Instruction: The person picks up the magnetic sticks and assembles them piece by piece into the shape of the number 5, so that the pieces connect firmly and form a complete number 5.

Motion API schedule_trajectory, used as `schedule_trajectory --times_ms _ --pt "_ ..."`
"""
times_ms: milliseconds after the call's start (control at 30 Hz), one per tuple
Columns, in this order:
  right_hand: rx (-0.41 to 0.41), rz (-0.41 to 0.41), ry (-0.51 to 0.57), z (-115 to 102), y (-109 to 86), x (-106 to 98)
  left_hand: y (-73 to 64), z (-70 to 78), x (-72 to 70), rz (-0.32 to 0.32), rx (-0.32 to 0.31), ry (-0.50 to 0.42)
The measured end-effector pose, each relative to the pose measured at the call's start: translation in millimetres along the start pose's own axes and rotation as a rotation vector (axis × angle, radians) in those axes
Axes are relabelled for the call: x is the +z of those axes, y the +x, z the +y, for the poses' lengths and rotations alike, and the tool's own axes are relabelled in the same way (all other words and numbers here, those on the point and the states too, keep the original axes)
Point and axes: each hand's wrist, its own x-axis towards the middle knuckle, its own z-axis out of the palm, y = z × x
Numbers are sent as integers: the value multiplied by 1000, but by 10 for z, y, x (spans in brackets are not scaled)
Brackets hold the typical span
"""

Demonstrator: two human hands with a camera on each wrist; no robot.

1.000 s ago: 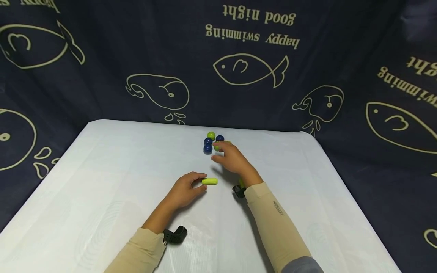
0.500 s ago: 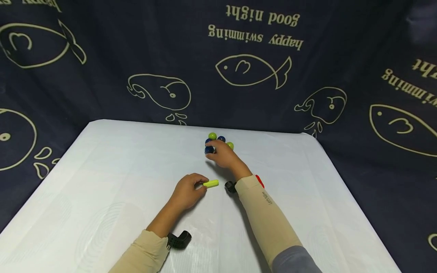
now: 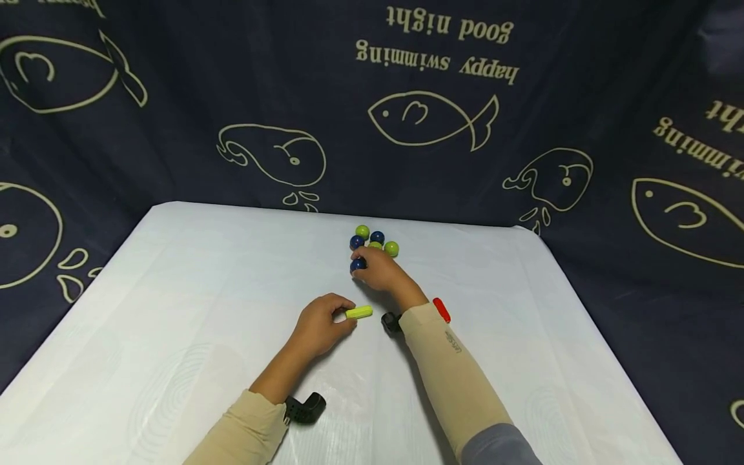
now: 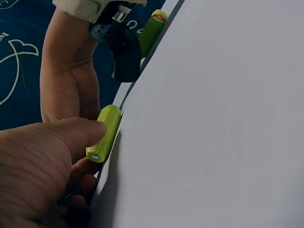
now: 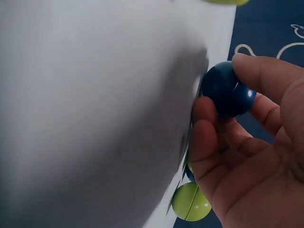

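My right hand [image 3: 380, 270] grips a dark blue glossy ball [image 3: 357, 265] between thumb and fingers, on the near side of a ball cluster. In the right wrist view the blue ball [image 5: 227, 90] shows a thin seam line. Nearer to me, my left hand [image 3: 318, 328] pinches one end of a short yellow-green ribbed stick [image 3: 360, 312], which points right. The left wrist view has the thumb across the ribbed stick [image 4: 110, 130], whose near end carries a small pale spot; the other fingers curl beneath, partly hidden.
Beyond the right hand sit green balls [image 3: 391, 248] and blue balls [image 3: 377, 237] on the white table [image 3: 244, 271]. A red stick-like piece [image 3: 442, 310] lies right of the right forearm. A dark curtain with fish drawings hangs behind the table.
My right hand has moved from over the cluster onto the near blue ball and drawn it slightly toward me. The yellow-green stick has tilted a little in my left hand.
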Motion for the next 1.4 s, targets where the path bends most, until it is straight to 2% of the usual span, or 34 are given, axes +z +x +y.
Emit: schedule_trajectory --times_ms 300,500,633,733,867,967,1133,1400 --pt "42 23 160 66 -282 -45 8 10 54 1 37 62" --pt "91 24 344 84 -601 -34 0 -29 59 2 14 64" --pt "142 42 439 93 -801 -7 -14 -49 24 -4 -21 28" --pt "164 42 487 102 -903 20 -28 -52 -17 -4 -44 -2" --pt "147 22 549 116 -953 62 -32 -66 -58 -5 -65 -19" --pt "129 6 581 126 -956 96 -22 -78 -72 -16 -79 -49" --pt "139 -7 569 125 -958 140 -12 -80 -79 -26 -86 -87" --pt "142 -19 538 130 -1006 124 -6 -60 -55 -21 -61 -93"
